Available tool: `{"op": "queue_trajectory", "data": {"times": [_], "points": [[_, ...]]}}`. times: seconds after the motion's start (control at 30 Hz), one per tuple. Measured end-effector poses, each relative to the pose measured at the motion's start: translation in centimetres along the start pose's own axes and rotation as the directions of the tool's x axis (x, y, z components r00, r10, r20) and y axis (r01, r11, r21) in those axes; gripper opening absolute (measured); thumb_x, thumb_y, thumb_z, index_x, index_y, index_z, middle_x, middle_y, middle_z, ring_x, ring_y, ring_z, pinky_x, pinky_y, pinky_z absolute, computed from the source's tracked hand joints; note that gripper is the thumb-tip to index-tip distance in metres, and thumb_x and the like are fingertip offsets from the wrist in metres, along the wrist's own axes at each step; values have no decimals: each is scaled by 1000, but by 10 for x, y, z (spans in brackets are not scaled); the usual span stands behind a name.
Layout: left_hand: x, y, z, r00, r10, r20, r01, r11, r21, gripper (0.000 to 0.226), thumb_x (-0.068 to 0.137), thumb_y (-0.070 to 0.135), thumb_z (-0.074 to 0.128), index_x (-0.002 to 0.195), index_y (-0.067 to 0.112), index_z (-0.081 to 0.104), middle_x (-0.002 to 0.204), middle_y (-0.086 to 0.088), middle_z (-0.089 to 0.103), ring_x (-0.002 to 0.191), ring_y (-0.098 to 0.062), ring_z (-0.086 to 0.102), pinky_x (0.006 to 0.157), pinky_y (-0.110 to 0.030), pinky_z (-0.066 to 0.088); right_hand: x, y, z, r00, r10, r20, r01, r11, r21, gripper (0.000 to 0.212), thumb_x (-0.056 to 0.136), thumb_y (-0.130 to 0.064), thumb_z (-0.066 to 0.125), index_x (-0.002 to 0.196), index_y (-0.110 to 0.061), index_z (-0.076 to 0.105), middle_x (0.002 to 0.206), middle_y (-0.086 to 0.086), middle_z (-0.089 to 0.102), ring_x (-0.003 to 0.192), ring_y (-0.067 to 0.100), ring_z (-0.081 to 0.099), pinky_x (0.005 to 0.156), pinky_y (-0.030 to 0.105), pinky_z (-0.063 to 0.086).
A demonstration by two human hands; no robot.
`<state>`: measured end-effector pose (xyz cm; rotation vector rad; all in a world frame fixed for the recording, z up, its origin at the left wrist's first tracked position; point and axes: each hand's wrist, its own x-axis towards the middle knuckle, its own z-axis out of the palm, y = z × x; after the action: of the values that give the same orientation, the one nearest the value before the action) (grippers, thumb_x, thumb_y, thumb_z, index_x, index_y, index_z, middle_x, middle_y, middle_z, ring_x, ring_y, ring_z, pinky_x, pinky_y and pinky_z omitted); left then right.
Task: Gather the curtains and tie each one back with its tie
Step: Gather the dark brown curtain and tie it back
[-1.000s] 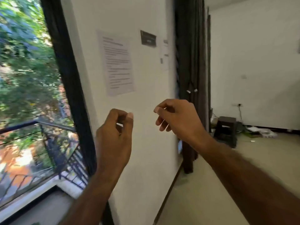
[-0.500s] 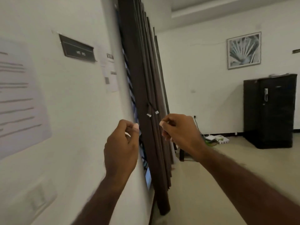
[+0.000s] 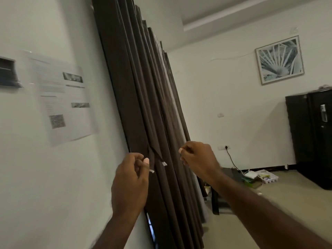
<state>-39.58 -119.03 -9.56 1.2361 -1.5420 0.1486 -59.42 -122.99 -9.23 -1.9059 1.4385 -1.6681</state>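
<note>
Since the curtain (image 3: 136, 105) hangs in deep, dark folds against the wall (image 3: 53, 177) just left of centre, we judge it soft, limp and fairly heavy. It should bunch readily but slide out of a loose hold, so we would gather it by sweeping an arm round all the folds at about the height of the hands. Its tie (image 3: 164, 163) is a thin dark strip with two pale tips, dangling on the near folds between our hands. It looks light and floppy, best taken by a tip in a pinch.

Our left hand (image 3: 130, 180) sits at the near edge with thumb and forefinger closed together right beside the lower tip, yet we cannot tell whether they actually hold it. Our right hand (image 3: 199, 159) is curled into a fist at the far folds, and nothing shows within it.

Much is hidden. Both the curtain's top and its hem are cut off, and the place where the tie is fixed is lost in the folds. Of the window (image 3: 150, 221) behind we see only a bright sliver low down. Blur also softens the cloth.
</note>
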Motion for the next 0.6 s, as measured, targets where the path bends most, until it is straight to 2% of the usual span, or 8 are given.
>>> {"op": "queue_trajectory", "data": {"times": [0.07,0.17,0.27,0.37,0.43,0.5,0.6], "points": [[39,-13,35,1000,27,-11,-26,999,19,15,94,44,53,106,34,52,99,15,57,91,-10,59,66,-17,46,46,26,12,1000,17,-7,-17,1000,18,17,97,-25,59,89,-19,73,75,-7,70,69,6,67,65,22,53],[89,-33,81,998,46,-40,-44,998,49,34,94,43,54,124,26,54,120,5,57,111,-17,56,84,-36,55,105,61,35,1000,12,-7,-11,1000,26,15,98,-25,59,97,-19,72,84,-6,72,75,6,67,66,19,51],[133,-54,124,994,79,-81,-71,992,100,48,93,44,57,136,24,47,138,-2,49,125,-21,49,95,-47,53,163,96,64,1000,3,-7,-2,998,65,14,99,-24,58,105,-20,70,90,-10,69,80,3,65,67,13,49],[177,-73,159,978,159,-134,-132,973,188,59,90,47,59,142,23,42,143,-6,43,129,-24,44,100,-48,48,220,123,91,1000,16,-13,-15,993,114,16,99,-26,57,110,-20,68,94,-11,66,80,-1,61,63,11,44],[208,-85,180,964,202,-175,-154,955,255,66,88,51,60,143,22,39,144,-9,40,131,-27,42,102,-50,44,261,140,110,1000,26,-2,-25,990,138,16,99,-27,56,110,-20,66,97,-8,68,83,4,63,66,15,48],[236,-92,198,954,226,-198,-155,935,320,75,85,56,60,146,22,34,147,-11,36,134,-30,38,104,-54,41,300,153,125,999,32,5,-33,986,161,16,100,-28,54,109,-22,66,98,-4,70,87,13,67,74,28,57],[274,-106,223,962,191,-196,-110,926,362,89,80,64,61,150,26,22,154,-12,23,140,-32,29,109,-58,34,360,166,147,999,50,-14,-46,979,200,17,101,-26,52,111,-21,65,103,0,69,92,16,68,82,38,60]]}}
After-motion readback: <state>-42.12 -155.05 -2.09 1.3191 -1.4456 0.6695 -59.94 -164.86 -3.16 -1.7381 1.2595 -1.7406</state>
